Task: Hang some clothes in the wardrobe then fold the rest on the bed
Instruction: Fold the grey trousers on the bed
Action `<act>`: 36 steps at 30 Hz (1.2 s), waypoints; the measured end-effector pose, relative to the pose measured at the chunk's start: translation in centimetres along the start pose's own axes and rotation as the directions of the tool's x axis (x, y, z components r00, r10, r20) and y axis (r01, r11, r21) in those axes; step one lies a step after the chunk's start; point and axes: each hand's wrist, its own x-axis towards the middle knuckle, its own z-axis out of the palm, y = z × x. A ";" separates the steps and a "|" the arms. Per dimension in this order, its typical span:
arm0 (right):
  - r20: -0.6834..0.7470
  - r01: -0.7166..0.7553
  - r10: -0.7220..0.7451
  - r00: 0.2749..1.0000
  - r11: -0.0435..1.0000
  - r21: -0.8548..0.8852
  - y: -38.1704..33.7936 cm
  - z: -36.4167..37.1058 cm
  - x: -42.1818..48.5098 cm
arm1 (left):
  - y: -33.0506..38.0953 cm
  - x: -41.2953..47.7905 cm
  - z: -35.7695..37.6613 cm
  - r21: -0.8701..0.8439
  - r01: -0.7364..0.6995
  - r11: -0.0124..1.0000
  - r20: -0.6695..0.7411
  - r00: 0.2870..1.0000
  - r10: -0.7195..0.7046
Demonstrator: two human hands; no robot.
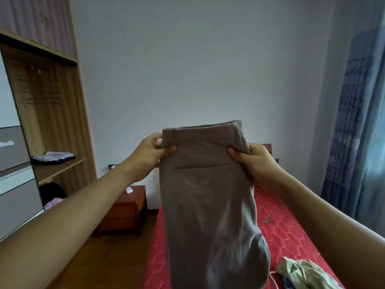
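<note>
Your left hand (153, 152) pinches one side edge of the grey trousers (208, 195) just under the waistband, thumb in front, fingers behind. Your right hand (253, 161) grips the opposite edge at about the same height, fingers curled into the cloth. Trousers held up at arm's length: waistband on top, pocket slit facing you, legs hanging past the lower frame edge, in front of the red bed (291, 226). Crumpled pale green garment (302, 274) lies on the bed, lower right. Open wardrobe (56, 113) at left, folded clothes (55, 157) on its shelf. Wooden nightstand (125, 209) between wardrobe and bed. Blue curtain (354, 132) at right.
</note>
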 end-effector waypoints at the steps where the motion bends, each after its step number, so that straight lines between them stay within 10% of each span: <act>1: 0.005 0.002 -0.002 1.000 0.998 -0.066 -0.1 -0.5 -0.3 | -0.4 0.0 0.6 -0.014 -0.011 1.000 -0.034 0.999 0.011; 17: -0.261 0.150 -0.192 0.946 0.973 -0.174 -4.2 -4.6 -5.2 | 2.4 -4.0 9.7 0.136 -0.245 0.960 -0.069 0.964 0.256; 26: -0.184 0.443 -0.482 0.856 0.869 -0.219 -11.8 -6.2 -6.3 | 10.0 -6.7 11.4 -0.112 -0.371 0.922 -0.177 0.920 0.349; 36: -0.010 0.102 -0.104 0.995 0.985 -0.138 3.7 -8.3 0.0 | -4.9 0.4 10.6 0.098 -0.075 0.992 -0.111 0.990 0.086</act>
